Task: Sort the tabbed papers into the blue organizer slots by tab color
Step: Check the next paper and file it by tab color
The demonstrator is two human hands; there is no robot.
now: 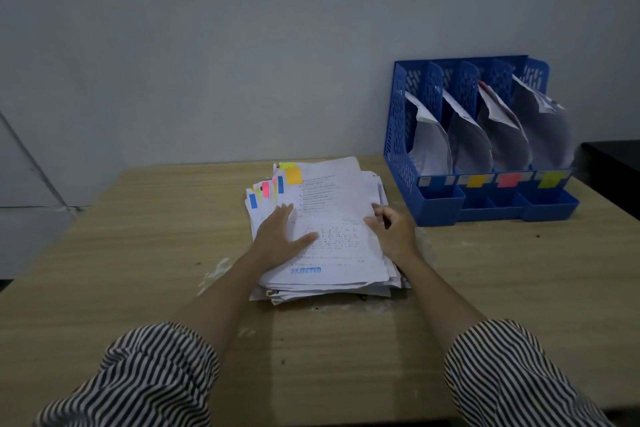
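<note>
Papers already fill all four organizer [401,135] slots; your flat left hand [277,236] presses the thick stack [332,218], right hand [391,229] pinching its edge.

Premises: a plain office or paperwork room. Evidence: a wood-grain surface [138,253] set against a bare grey wall [242,45]; a blue organizer [401,114] with four slots, each holding sheets and marked at the front by a coloured label; a thick stack of printed papers [332,225] with coloured tabs, the top sheet stamped "REJECTED". A dark unit [613,166] stands at the right edge; its kind cannot be determined. Lighting is dim.
</note>
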